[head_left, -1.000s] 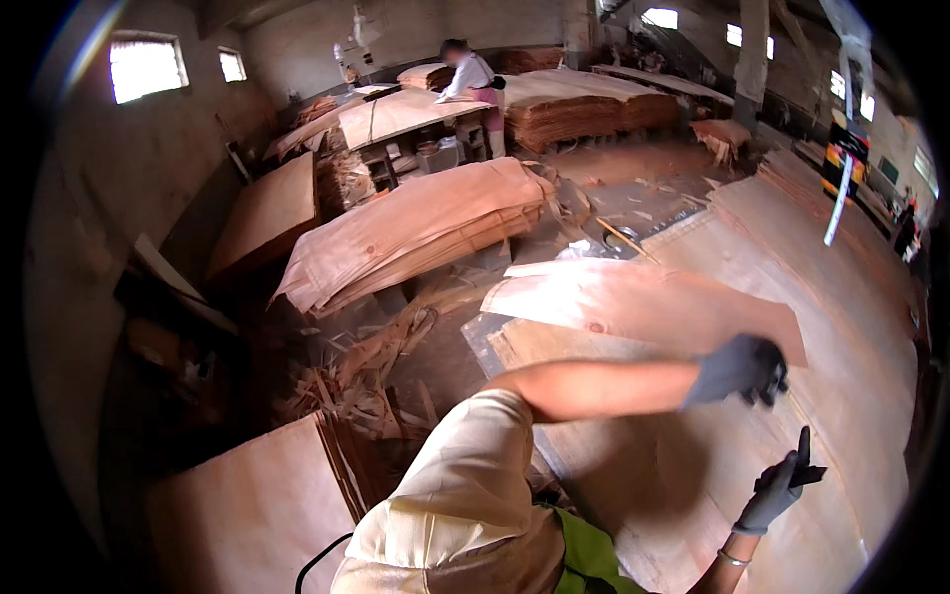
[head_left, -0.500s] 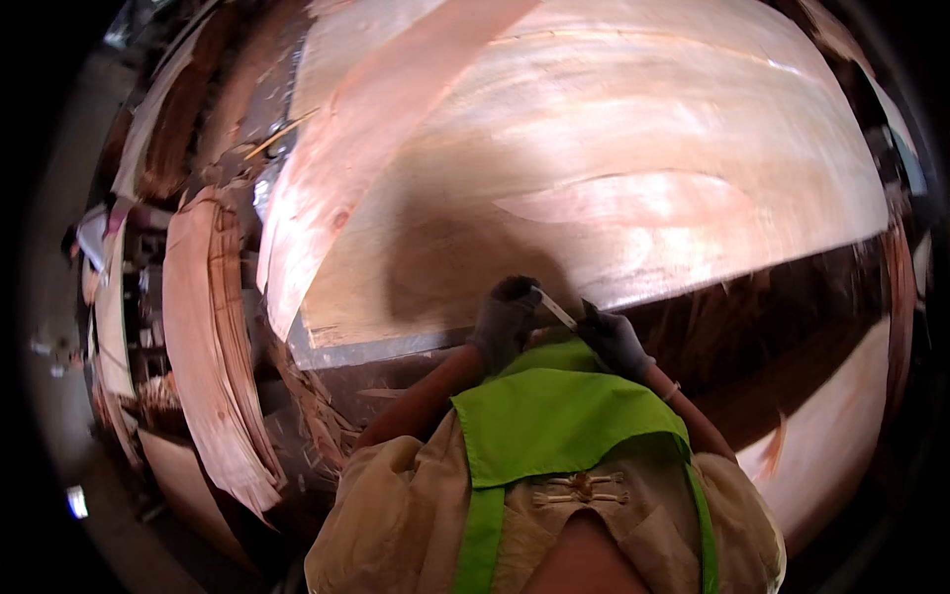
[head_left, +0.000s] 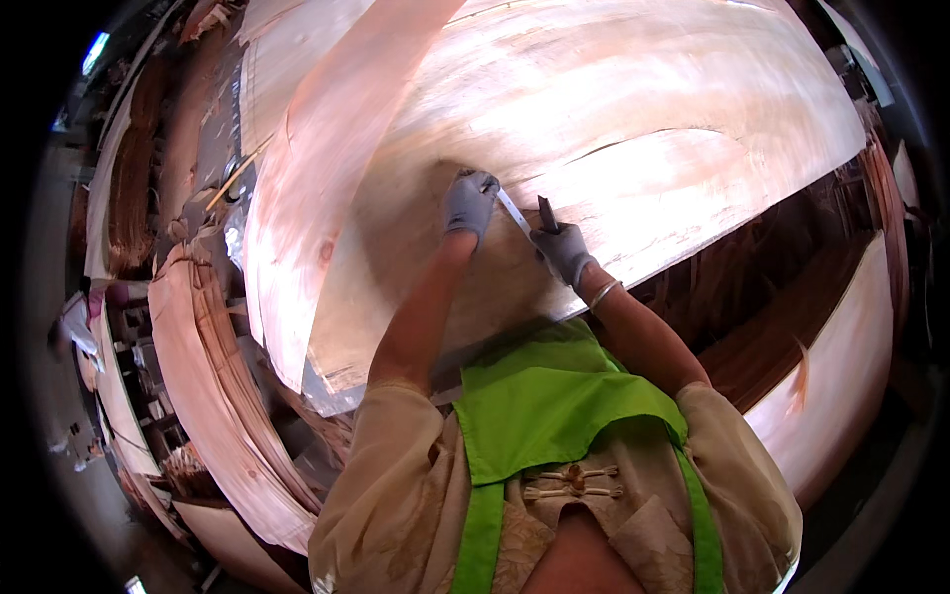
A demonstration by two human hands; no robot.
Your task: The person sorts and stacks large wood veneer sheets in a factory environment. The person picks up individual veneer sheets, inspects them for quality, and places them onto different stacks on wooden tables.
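1. Wood veneer sheet: large, pale pink-tan, fills the upper half of the head view. It lies flat on a stack, near edge running down-left from the right side. A long crack line curves across its right part.
2. Second veneer sheet: overlaps the left side of the big one, curled edge, knot mark near its middle.
3. Veneer stacks: curved bundles at left, below table level. Another pale sheet sits low right.
4. Green apron: worn over a beige short-sleeved shirt, bottom centre.
5. Left hand: grey glove, fingers curled down onto the veneer, pressing one end of a pale strip. Closed-ish, pinning rather than wrapping.
6. Right hand: grey glove, bracelet on the wrist, fist closed round a small dark tool whose tip sticks up out of the fist, just beside the strip's other end.
7. Strip: thin, light-coloured, lies on the veneer between the two hands, close to the near edge. Can't tell whether it is tape or a ruler.
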